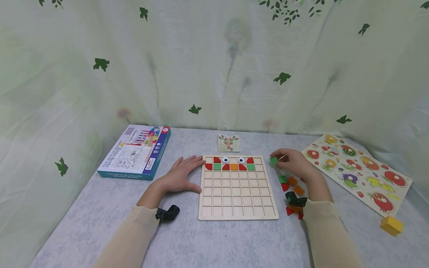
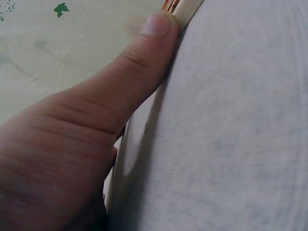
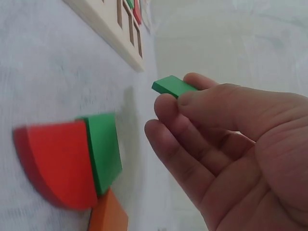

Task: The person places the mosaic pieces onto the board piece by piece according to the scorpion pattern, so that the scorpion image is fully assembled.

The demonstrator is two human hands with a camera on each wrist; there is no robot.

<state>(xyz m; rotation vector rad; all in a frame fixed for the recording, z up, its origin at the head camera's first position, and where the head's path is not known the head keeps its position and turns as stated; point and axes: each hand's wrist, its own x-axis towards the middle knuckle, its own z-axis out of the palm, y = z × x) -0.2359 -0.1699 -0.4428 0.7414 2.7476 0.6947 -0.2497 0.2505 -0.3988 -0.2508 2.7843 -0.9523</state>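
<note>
My right hand (image 1: 295, 162) pinches a green tile (image 3: 169, 86) between thumb and fingers, raised above the table just right of the wooden grid board (image 1: 236, 191). At the board's left edge my left hand (image 1: 179, 175) lies with fingers spread. Its thumb touches the board's side in the left wrist view. The board's top two rows hold red, green and orange pieces and two round eye pieces (image 1: 225, 160). Below the right hand lie a red quarter-circle piece (image 3: 60, 163), another green tile (image 3: 106, 151) and several orange and red pieces. The board's lower rows are bare.
A small pattern card (image 1: 229, 143) lies behind the board. To the left is a flat blue-and-white box (image 1: 134, 156). A fruit picture board (image 1: 360, 171) lies at the right, with a yellow block (image 1: 391, 225) near its front corner.
</note>
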